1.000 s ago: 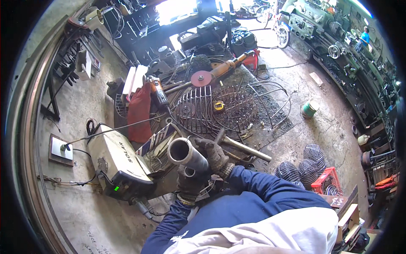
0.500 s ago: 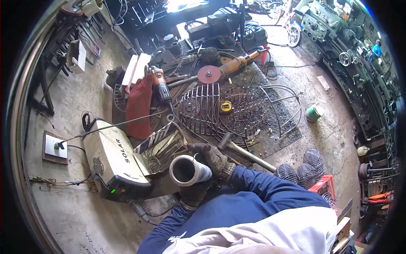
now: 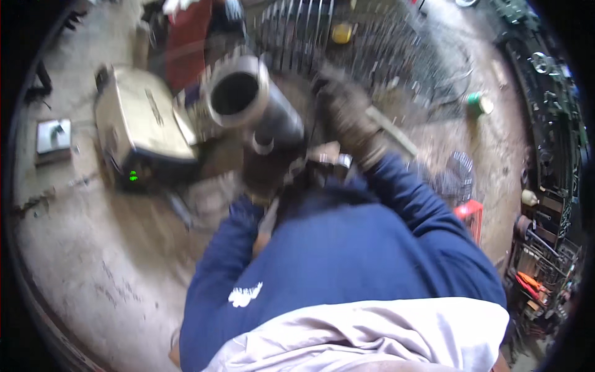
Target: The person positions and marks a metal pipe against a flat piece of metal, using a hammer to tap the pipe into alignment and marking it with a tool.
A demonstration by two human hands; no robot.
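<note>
A grey metal pipe [image 3: 279, 118] with a thick-rimmed, open end tilts up toward the view. My left hand [image 3: 269, 170], in a dark work glove, is closed around its lower part; the fingers are partly hidden. To the right of the pipe is my gloved right hand [image 3: 353, 118], apart from the rim. Motion smears its fingers, so their grip cannot be made out. Beside this hand, a hammer's pale handle [image 3: 393, 130] slants across the work surface. Beyond lie metal grille bars [image 3: 291, 34] and a yellow tape measure [image 3: 341, 33].
A cream welding machine [image 3: 145, 115] with green lit digits stands left, near a red cloth [image 3: 187, 53]. On the right are a green-and-white spool [image 3: 477, 103], round wire cages [image 3: 457, 177] and a red crate [image 3: 471, 217]. Machinery and tools line the far right.
The view has tilted down and blurred, so the surroundings sit higher in it. The pipe is raised nearer the view. My right hand is farther from its rim.
</note>
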